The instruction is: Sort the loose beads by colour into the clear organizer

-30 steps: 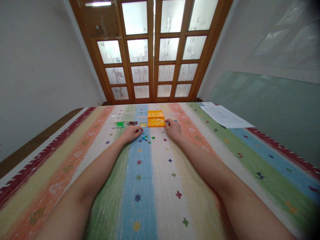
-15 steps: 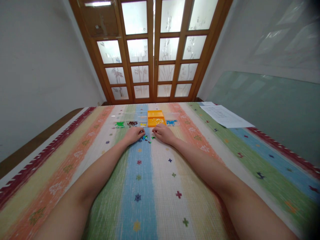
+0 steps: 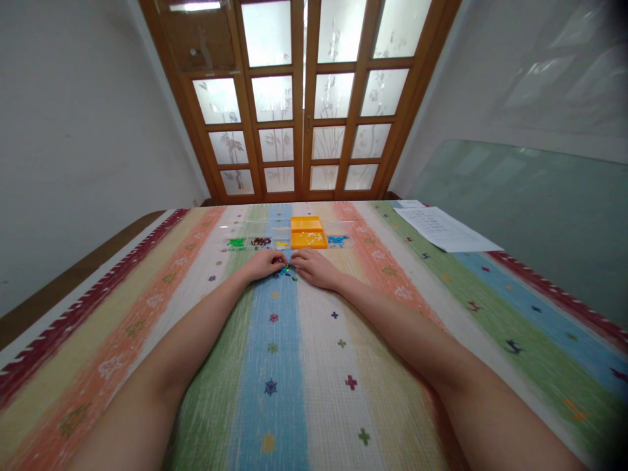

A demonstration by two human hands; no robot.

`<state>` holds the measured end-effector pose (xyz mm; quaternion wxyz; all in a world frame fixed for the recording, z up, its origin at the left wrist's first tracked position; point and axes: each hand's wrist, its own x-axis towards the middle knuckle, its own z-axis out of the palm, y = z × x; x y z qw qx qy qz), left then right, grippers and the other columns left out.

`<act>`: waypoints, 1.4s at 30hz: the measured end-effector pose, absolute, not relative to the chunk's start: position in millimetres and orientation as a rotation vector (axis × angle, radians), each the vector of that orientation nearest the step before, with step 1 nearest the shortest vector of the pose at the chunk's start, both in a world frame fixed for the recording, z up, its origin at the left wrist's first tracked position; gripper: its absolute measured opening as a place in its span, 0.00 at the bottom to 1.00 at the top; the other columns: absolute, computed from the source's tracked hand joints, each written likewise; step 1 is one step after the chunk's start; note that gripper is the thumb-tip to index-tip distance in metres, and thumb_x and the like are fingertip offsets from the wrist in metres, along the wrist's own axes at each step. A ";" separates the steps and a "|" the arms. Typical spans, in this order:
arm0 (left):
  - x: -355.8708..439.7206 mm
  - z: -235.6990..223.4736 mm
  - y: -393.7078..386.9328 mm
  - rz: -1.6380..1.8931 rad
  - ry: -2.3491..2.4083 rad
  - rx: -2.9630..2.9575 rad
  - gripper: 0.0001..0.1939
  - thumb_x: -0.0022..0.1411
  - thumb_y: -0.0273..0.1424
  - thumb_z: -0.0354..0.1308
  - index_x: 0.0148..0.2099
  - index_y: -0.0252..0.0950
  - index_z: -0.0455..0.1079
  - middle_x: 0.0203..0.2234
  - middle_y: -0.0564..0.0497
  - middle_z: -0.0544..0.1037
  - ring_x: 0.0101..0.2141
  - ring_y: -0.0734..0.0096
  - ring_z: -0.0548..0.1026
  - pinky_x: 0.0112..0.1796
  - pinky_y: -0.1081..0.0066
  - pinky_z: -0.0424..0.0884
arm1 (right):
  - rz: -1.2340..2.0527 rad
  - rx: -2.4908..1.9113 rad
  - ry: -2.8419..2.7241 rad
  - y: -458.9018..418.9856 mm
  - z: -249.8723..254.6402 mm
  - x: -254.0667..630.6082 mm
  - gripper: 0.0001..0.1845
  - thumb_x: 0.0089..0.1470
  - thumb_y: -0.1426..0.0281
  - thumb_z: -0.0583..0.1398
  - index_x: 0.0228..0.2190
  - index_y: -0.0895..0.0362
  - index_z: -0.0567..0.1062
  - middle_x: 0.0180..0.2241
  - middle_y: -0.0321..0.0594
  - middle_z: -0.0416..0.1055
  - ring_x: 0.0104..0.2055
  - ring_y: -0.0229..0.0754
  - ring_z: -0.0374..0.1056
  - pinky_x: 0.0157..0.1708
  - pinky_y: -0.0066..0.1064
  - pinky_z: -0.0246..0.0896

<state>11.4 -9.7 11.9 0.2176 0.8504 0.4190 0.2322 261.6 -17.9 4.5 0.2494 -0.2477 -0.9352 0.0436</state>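
Observation:
Over the striped tablecloth, my left hand [image 3: 267,263] has its thumb and fingers bent together in a pinch; whatever sits at the tips is too small to make out. My right hand [image 3: 314,268] lies close beside it, fingers together and bent down, tips almost meeting the left fingertips. Just under and in front of both hands is a little heap of small coloured pieces [image 3: 289,273], blue, green and dark red, partly covered by the fingers. Behind the hands stands an open orange box [image 3: 308,224] with white pieces in its lower half.
Clear compartments beside the box hold green pieces [image 3: 236,243], brown pieces [image 3: 260,241], yellow pieces [image 3: 282,244] and blue pieces [image 3: 337,241]. Printed paper sheets [image 3: 444,229] lie at the right. A patterned tablecloth [image 3: 294,392] covers the table, with glazed wooden doors [image 3: 304,131] beyond.
My right hand has moved left, its fingertips now near the left ones and over some pieces that showed before. The left hand stays in nearly the same place.

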 end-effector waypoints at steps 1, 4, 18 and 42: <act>11.1 11.7 -9.2 0.637 1.170 2.364 0.11 0.63 0.37 0.57 0.38 0.39 0.79 0.24 0.53 0.76 0.26 0.69 0.70 0.30 0.72 0.60 | 0.120 -0.670 -2.557 -18.2 3.5 260.5 0.18 0.66 0.71 0.57 0.54 0.50 0.77 0.56 0.45 0.72 0.59 0.48 0.65 0.60 0.46 0.59; 6.4 11.0 -6.6 0.634 1.207 2.387 0.10 0.63 0.36 0.57 0.38 0.39 0.79 0.23 0.52 0.75 0.26 0.68 0.70 0.31 0.71 0.61 | 0.140 -0.659 -2.579 -17.6 0.1 258.6 0.19 0.68 0.70 0.55 0.56 0.50 0.75 0.59 0.45 0.70 0.62 0.47 0.63 0.63 0.47 0.58; -9.6 13.6 -2.3 0.605 1.381 2.457 0.09 0.63 0.34 0.57 0.40 0.37 0.77 0.25 0.53 0.75 0.28 0.69 0.70 0.31 0.72 0.60 | 0.149 -0.674 -2.592 -16.9 -2.4 249.5 0.17 0.69 0.70 0.53 0.54 0.55 0.77 0.55 0.47 0.74 0.58 0.48 0.67 0.60 0.45 0.60; -59.0 9.8 20.1 1.252 2.092 1.860 0.11 0.62 0.37 0.56 0.41 0.38 0.77 0.25 0.53 0.74 0.28 0.67 0.70 0.32 0.71 0.60 | -0.054 -1.568 -1.803 29.0 -8.2 310.5 0.21 0.67 0.68 0.50 0.46 0.59 0.81 0.52 0.52 0.74 0.51 0.52 0.69 0.55 0.43 0.61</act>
